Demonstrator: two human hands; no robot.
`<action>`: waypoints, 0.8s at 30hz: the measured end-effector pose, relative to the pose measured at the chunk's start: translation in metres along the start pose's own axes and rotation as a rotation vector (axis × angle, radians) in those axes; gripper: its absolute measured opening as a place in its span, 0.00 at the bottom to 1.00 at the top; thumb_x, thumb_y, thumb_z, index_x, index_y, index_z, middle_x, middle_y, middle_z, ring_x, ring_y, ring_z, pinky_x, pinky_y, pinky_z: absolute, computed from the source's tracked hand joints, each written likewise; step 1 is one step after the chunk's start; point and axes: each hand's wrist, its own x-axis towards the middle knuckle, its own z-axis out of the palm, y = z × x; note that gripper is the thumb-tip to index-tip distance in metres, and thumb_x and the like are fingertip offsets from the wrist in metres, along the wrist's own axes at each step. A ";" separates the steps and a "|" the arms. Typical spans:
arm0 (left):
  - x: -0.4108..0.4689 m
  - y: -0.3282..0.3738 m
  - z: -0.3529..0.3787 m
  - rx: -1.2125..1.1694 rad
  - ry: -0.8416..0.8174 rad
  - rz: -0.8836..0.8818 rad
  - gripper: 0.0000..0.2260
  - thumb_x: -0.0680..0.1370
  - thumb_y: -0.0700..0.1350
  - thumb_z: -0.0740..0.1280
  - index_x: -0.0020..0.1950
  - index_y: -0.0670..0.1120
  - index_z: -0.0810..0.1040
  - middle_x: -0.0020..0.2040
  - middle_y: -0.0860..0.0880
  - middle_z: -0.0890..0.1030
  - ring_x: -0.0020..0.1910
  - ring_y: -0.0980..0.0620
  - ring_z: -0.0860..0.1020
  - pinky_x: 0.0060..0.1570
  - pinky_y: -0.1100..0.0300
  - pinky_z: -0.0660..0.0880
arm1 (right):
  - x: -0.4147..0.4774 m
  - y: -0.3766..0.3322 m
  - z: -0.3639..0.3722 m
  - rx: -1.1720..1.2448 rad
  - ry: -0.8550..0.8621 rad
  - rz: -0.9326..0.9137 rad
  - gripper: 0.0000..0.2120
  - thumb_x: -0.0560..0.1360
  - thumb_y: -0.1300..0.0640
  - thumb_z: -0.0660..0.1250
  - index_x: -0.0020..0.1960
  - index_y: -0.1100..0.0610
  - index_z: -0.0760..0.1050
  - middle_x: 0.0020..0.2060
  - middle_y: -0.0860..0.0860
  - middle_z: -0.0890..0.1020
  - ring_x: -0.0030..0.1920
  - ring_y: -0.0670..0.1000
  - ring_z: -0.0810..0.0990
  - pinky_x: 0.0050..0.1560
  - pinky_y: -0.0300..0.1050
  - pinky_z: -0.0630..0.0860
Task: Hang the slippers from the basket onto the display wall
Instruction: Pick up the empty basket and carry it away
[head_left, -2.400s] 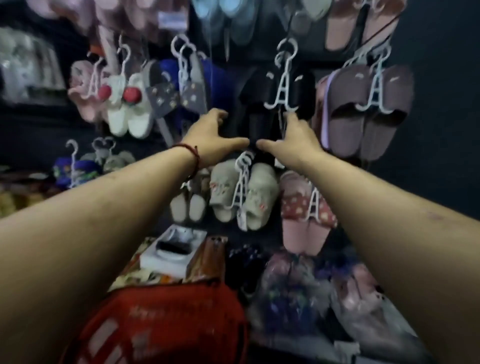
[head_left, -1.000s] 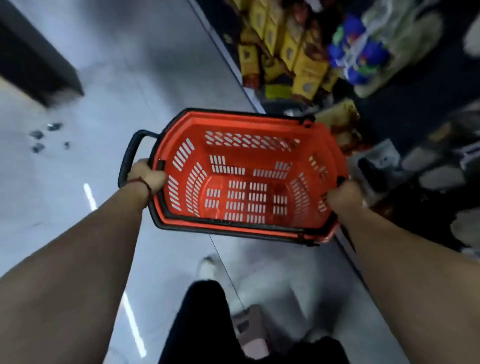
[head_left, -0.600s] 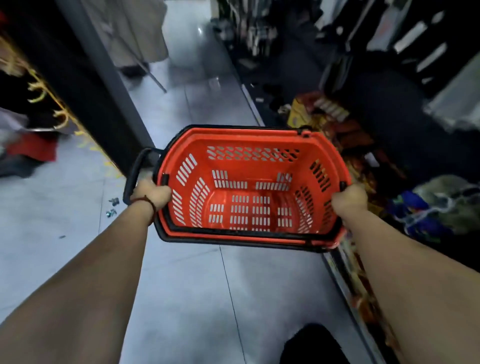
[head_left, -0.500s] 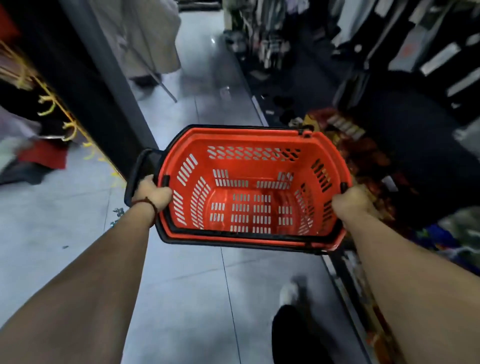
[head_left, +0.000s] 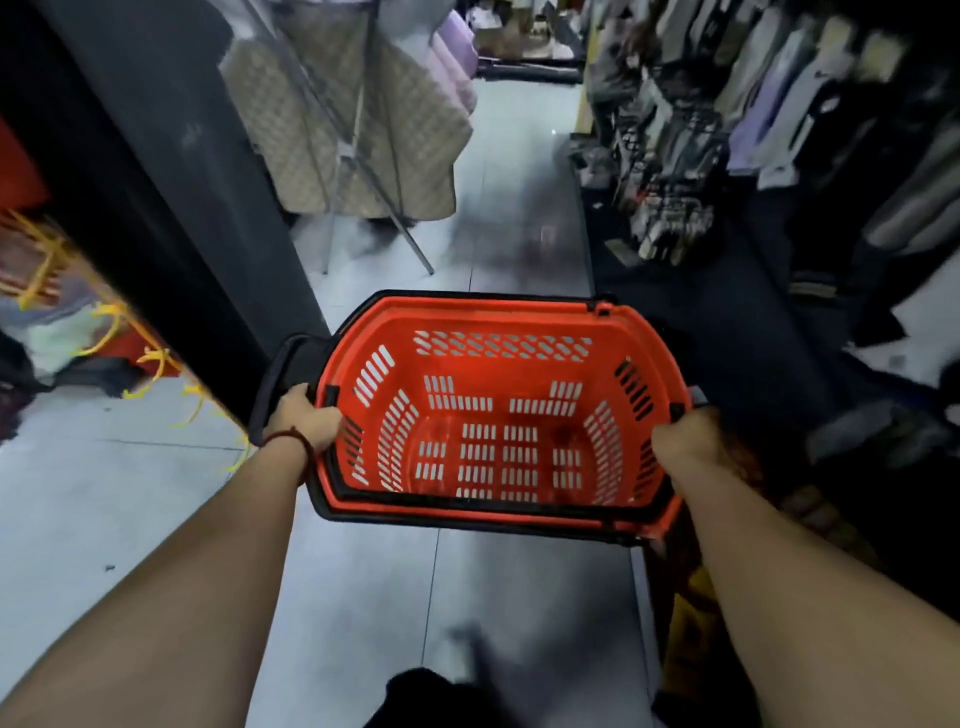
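Red slotted plastic basket (head_left: 631, 332), gripped by left hand (head_left: 306, 418) and right hand (head_left: 685, 439).

I am looking, but no words or numbers are showing clearly enough to read. The red basket (head_left: 519, 374) is showing only plain slots. Any tags on the hanging clothes (head_left: 670, 156) are coming out too blurry and small to make out.

Left hand (head_left: 306, 423) and right hand (head_left: 685, 441) grip the red basket's (head_left: 498, 317) opposite rims above a tiled floor (head_left: 130, 499).
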 end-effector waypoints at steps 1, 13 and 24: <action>0.029 0.012 0.008 -0.006 0.004 -0.005 0.18 0.57 0.47 0.62 0.45 0.45 0.79 0.46 0.41 0.83 0.47 0.37 0.80 0.57 0.43 0.78 | 0.030 -0.017 0.014 0.012 0.002 -0.008 0.23 0.75 0.66 0.62 0.69 0.71 0.66 0.61 0.68 0.77 0.60 0.67 0.78 0.57 0.54 0.75; 0.391 0.230 0.071 -0.090 -0.059 -0.067 0.22 0.60 0.43 0.66 0.54 0.45 0.79 0.50 0.40 0.83 0.49 0.39 0.81 0.56 0.46 0.79 | 0.367 -0.266 0.176 0.022 0.022 0.017 0.20 0.72 0.67 0.65 0.62 0.71 0.67 0.58 0.70 0.77 0.58 0.69 0.78 0.57 0.58 0.76; 0.720 0.326 0.137 -0.049 -0.023 -0.177 0.20 0.71 0.33 0.71 0.60 0.46 0.74 0.50 0.44 0.78 0.54 0.39 0.79 0.58 0.48 0.77 | 0.658 -0.445 0.406 -0.019 -0.160 0.008 0.20 0.73 0.68 0.66 0.63 0.71 0.67 0.59 0.68 0.77 0.59 0.66 0.78 0.51 0.52 0.74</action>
